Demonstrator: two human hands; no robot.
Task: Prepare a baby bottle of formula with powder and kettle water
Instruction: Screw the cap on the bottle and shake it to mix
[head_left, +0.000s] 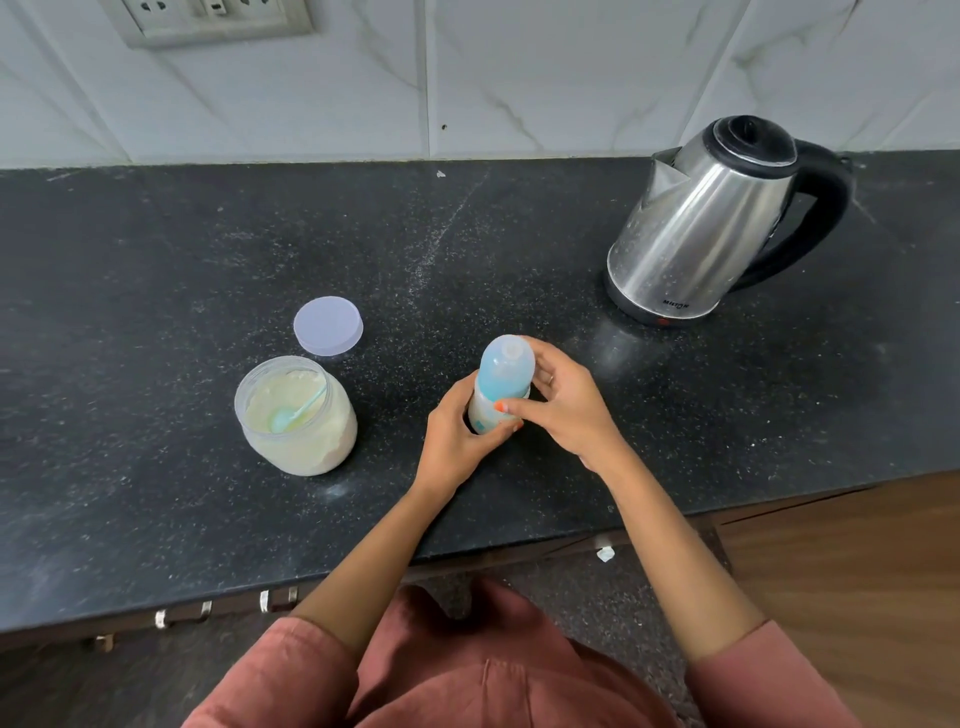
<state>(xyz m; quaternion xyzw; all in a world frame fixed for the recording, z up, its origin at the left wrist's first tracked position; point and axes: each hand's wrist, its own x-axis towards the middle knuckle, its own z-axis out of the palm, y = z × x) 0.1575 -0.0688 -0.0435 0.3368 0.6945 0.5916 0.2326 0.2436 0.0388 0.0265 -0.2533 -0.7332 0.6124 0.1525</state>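
From the head camera I am seeing my left hand (457, 436) wrapping its fingers round the lower body of the bottle (491, 410), which is standing upright on the counter (156, 260), while my right hand (566, 405) is curling thumb and fingers round the bottle just under its capped top. Left of that grip the open jar (296, 415) is sitting with the scoop (298, 413) lying in its powder, its lid (328, 326) lying just behind it. The kettle (717, 218) is standing well apart, beyond the grip to the right.

Jar (296, 415) left of bottle (500, 387); lid (328, 326) behind jar; kettle (711, 223) far right.
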